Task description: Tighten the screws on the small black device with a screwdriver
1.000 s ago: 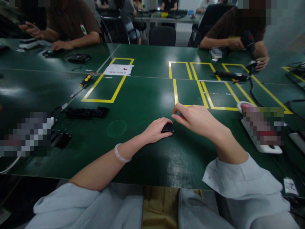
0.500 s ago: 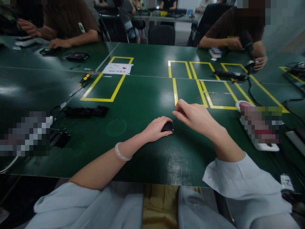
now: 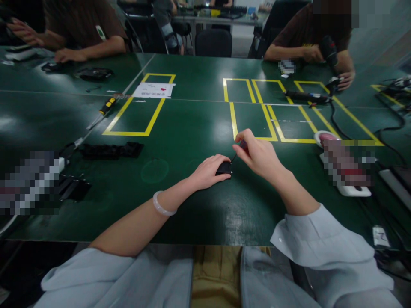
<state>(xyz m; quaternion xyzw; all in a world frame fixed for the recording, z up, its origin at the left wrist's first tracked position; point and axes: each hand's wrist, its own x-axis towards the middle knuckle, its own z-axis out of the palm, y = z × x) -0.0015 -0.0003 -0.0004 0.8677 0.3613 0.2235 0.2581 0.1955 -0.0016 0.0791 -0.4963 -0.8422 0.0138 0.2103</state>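
My left hand (image 3: 208, 171) lies on the green table (image 3: 192, 128) and pins down a small black part (image 3: 224, 168) under its fingertips. My right hand (image 3: 258, 155) is just right of it, fingers pinched on a thin dark tool (image 3: 239, 150) whose tip slants down to the black part. A pale bangle (image 3: 162, 205) circles my left wrist. Both sleeves are light grey and pushed up.
Black parts (image 3: 111, 150) lie at the left, with more black parts (image 3: 72, 187) nearer me. A yellow-handled screwdriver (image 3: 101, 112) and a paper sheet (image 3: 154, 90) sit by yellow tape boxes. Other people work across the table; a white power strip (image 3: 351, 190) and cables are at right.
My right hand has drawn slightly up and left, closer over the black part. The left hand stays put. The view has tilted down a little.
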